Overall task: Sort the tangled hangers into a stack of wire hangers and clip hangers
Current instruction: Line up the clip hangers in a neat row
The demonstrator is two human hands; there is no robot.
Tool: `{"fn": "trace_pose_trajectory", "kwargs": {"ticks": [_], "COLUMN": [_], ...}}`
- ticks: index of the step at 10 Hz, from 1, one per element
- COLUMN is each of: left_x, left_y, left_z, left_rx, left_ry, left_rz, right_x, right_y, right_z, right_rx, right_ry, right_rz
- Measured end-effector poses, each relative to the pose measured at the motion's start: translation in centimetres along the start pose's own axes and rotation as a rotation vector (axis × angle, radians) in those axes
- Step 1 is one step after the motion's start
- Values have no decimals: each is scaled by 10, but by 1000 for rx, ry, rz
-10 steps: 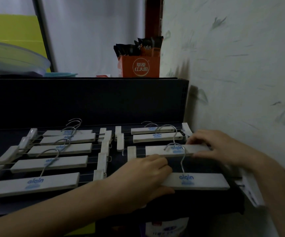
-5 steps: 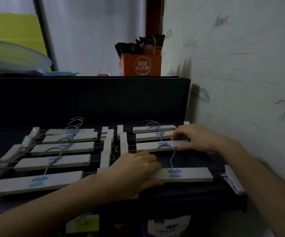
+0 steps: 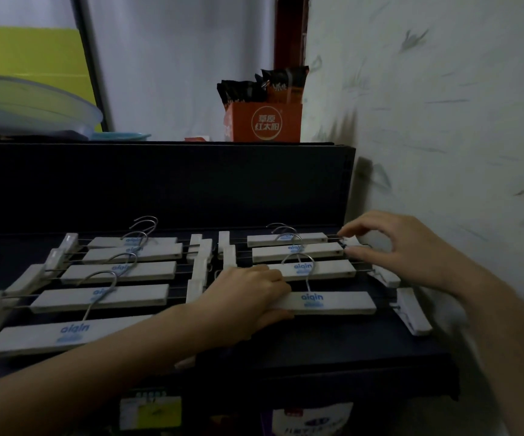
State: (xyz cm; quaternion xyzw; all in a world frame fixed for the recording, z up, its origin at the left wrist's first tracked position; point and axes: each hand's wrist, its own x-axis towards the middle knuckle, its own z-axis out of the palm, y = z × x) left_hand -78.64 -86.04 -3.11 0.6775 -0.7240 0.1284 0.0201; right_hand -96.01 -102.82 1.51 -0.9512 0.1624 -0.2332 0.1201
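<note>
Orange box behind; left hand grips nearest hanger, right hand hovers splayed.

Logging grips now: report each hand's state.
Left hand: grips the nearest right-side hanger.
Right hand: at a rear clip; grip cannot be told.

Clip hangers lie in two rows on a dark table. The left hand grips the left end of the nearest right-row hanger. The right hand reaches the far clips; grip indeterminate.
</note>
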Motion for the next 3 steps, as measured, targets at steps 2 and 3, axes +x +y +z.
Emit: {"fn": "trace_pose_trajectory", "kwargs": {"ticks": [2, 3], "left_x": [3, -12], "left_y": [-1, -3], "left_z": [-2, -16], "left_rx": [18, -112], "left_ry": [32, 341], "left_rz": [-18, -21], "right_x": [-15, -24], "right_y": [-16, -34], "right_z": [-9, -22], "right_rx": [61, 123], "right_ry": [147, 288], "right_rz": [-55, -119]}}
